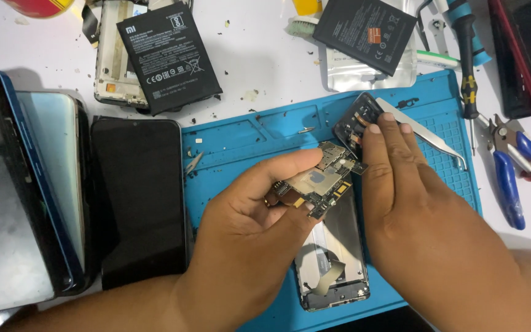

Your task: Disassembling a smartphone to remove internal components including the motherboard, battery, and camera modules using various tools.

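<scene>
My left hand (250, 227) pinches a small phone circuit board (321, 181) between thumb and fingers, lifted above an opened phone frame (333, 258) that lies on a blue repair mat (247, 141). My right hand (413, 203) lies flat with its fingers together, fingertips pressing a dark plastic cover piece (354, 117) near the board's upper end. A flat ribbon cable shows inside the open frame below the board.
Metal tweezers (428, 132) lie on the mat's right part. Two black batteries (167, 55) (364, 31), a screwdriver (467, 67) and blue-handled pliers (514, 178) lie at the back and right. Dark phone screens (139, 197) sit to the left.
</scene>
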